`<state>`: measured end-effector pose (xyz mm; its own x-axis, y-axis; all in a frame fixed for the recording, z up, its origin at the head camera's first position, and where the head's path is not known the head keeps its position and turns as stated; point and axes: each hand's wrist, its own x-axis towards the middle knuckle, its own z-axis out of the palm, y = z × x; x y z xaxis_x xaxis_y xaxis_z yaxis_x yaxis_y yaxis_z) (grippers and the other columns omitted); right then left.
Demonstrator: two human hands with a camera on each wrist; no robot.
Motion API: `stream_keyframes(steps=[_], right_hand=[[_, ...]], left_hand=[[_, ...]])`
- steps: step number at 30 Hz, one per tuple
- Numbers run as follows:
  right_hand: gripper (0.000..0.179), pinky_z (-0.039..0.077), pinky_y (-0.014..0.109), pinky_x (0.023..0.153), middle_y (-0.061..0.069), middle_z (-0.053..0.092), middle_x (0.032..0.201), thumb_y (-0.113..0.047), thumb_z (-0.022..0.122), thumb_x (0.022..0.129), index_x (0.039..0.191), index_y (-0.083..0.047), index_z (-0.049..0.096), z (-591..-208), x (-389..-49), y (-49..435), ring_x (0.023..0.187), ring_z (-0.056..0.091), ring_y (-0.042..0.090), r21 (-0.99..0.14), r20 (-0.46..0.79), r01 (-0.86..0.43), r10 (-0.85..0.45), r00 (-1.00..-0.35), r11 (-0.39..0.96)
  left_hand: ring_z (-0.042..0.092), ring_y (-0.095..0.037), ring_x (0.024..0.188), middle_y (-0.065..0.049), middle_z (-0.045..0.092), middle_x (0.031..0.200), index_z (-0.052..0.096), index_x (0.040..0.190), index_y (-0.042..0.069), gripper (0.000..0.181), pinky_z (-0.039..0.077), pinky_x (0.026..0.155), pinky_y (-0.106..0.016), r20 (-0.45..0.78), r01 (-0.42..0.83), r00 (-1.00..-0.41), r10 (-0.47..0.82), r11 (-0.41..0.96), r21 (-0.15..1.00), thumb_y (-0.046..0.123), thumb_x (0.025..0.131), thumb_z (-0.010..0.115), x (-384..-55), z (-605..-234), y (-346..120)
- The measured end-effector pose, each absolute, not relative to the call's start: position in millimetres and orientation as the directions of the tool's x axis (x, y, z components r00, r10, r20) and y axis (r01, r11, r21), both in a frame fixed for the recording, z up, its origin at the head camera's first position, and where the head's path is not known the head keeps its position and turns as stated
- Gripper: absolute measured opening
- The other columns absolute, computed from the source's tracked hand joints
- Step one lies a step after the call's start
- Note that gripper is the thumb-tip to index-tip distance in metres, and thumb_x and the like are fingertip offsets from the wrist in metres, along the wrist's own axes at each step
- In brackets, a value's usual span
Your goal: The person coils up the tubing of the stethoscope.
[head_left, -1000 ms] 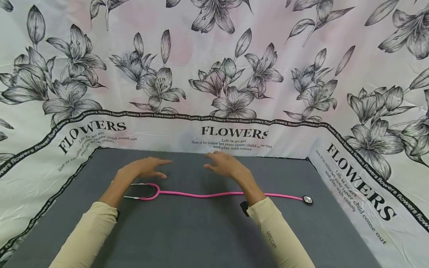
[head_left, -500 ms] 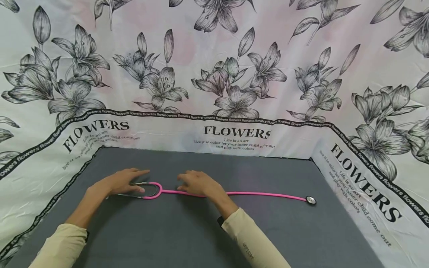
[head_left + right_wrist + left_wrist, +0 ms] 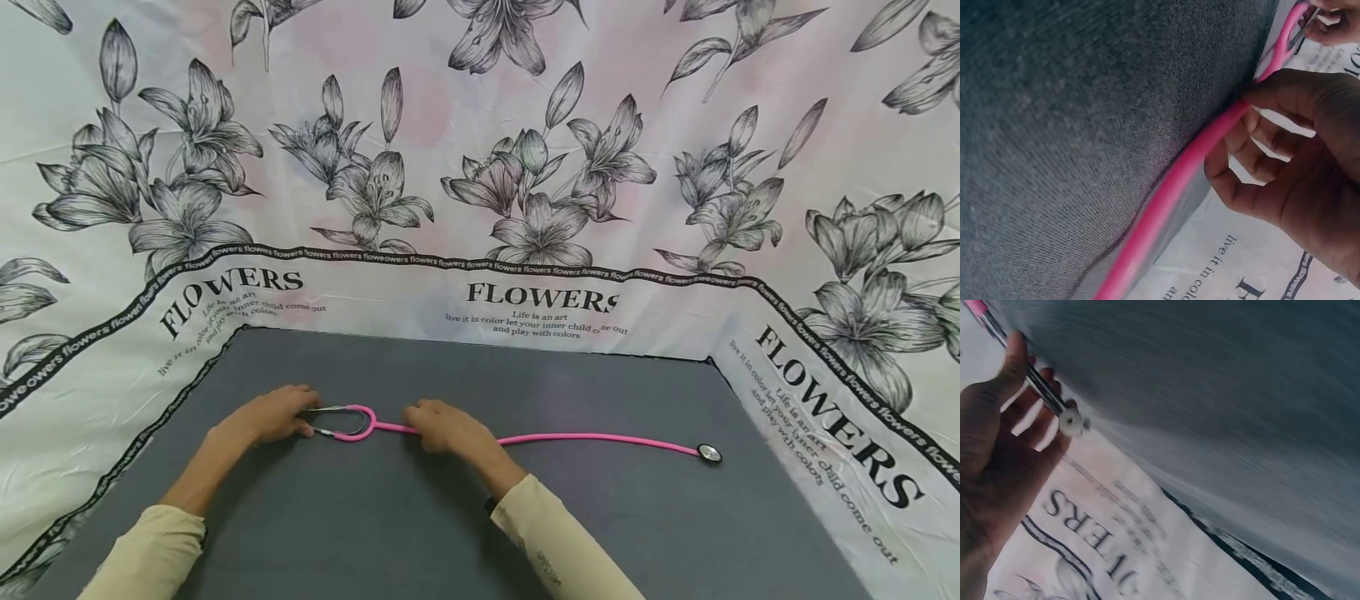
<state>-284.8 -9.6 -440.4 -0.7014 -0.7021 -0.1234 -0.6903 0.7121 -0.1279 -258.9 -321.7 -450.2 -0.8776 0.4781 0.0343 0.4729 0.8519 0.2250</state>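
A pink stethoscope (image 3: pixel 600 436) stretches sideways over the grey table, its round chest piece (image 3: pixel 708 453) at the right end. At the other end my left hand (image 3: pixel 273 414) grips the metal ear tubes (image 3: pixel 1042 385), thumb on one side and fingers on the other. A pale ear tip (image 3: pixel 1071 422) sticks out past those fingers in the left wrist view. Just right of the Y-shaped fork (image 3: pixel 369 423), my right hand (image 3: pixel 450 429) pinches the pink tubing (image 3: pixel 1169 194) between thumb and fingers. In the head view this hand covers part of the tubing.
The grey tabletop (image 3: pixel 360 525) reaches back to a white cloth backdrop (image 3: pixel 360 292) printed with flowers and lettering. This cloth also borders the table on its left and right sides.
Both hands have come down and left from above the table onto the stethoscope. The left has taken hold of the ear tubes, the right of the tubing. The head view has shifted slightly.
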Motion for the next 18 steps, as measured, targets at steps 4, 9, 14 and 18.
stream_keyframes(steps=[4, 9, 14, 18], right_hand=[[0.015, 0.051, 0.034, 0.081, 0.006, 0.062, 0.106, 0.001, 0.058, 0.099, 0.108, -0.011, 0.062, -432.5, -295.1, -4.1, 0.097, 0.062, 0.020, -0.174, -0.101, -0.656, -0.676, -0.730, 0.734], [0.031, 0.056, 0.041, 0.087, 0.013, 0.065, 0.114, 0.005, 0.059, 0.097, 0.124, -0.009, 0.065, -395.7, -328.7, 30.6, 0.103, 0.065, 0.027, -0.233, 0.051, -0.616, -0.623, -0.780, 0.752], [0.052, 0.057, 0.040, 0.078, 0.013, 0.071, 0.122, 0.015, 0.054, 0.091, 0.131, -0.017, 0.064, -353.2, -369.0, 78.3, 0.097, 0.068, 0.028, -0.209, 0.233, -0.560, -0.516, -0.824, 0.801], [0.061, 0.048, 0.039, 0.069, 0.013, 0.072, 0.114, 0.023, 0.053, 0.082, 0.126, -0.017, 0.067, -339.4, -394.2, 116.2, 0.087, 0.066, 0.031, -0.141, 0.475, -0.571, -0.451, -0.756, 0.808]], left_hand=[[0.065, -0.020, 0.082, -0.004, 0.068, 0.093, 0.066, 0.104, 0.006, 0.022, 0.055, 0.073, -0.044, 0.113, 0.450, -0.892, 0.439, 0.885, 0.119, 0.015, 0.090, 0.080, -272.6, -448.9, -304.6], [0.070, -0.028, 0.083, -0.010, 0.071, 0.092, 0.064, 0.103, 0.002, 0.021, 0.057, 0.072, -0.047, 0.335, 0.445, -0.857, 0.391, 0.890, 0.098, 0.008, 0.090, 0.079, -301.7, -436.9, -272.4], [0.070, -0.037, 0.096, -0.020, 0.071, 0.106, 0.062, 0.121, -0.005, 0.034, 0.058, 0.081, -0.051, 0.507, 0.448, -0.799, 0.323, 0.883, 0.143, 0.010, 0.093, 0.076, -338.6, -407.4, -223.9], [0.069, -0.040, 0.101, -0.023, 0.070, 0.109, 0.061, 0.127, -0.007, 0.041, 0.057, 0.087, -0.051, 0.644, 0.470, -0.719, 0.263, 0.866, 0.170, 0.012, 0.093, 0.076, -365.3, -383.4, -182.0]])
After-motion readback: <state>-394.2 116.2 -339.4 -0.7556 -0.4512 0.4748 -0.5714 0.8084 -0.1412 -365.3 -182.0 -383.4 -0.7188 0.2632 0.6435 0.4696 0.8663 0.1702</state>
